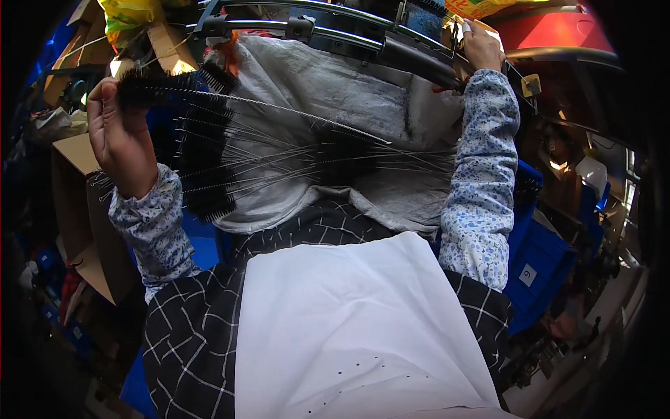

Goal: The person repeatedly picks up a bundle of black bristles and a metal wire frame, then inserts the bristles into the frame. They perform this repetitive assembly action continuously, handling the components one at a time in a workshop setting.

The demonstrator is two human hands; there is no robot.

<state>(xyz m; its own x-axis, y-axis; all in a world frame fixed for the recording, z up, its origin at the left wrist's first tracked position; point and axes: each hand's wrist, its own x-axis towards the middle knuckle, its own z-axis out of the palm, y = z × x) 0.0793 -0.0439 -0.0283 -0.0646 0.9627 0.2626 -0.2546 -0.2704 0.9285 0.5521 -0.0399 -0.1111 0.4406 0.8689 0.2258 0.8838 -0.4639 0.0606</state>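
Note:
My left hand [122,143] is raised at the left, its fingers closed around the black bristle end of a twisted-wire brush [157,89]. The brush's bare wire stem slants right and slightly down across my lap. Below it, several more wire brushes [206,157] lie in a bundle on a grey cloth [314,80], with black bristles at the left and near the middle. My right hand [483,47] reaches to the far right end of a machine with metal rails [300,29]. Its fingers are bent around something there that I cannot make out; a fingertip has a white covering.
An open cardboard box [84,216] stands left of my left arm. Blue plastic bins [534,276] are to the right of my right arm. Beyond the machine lie a yellow bag [132,12] and a red rounded object [558,31]. A white apron [349,314] covers my front.

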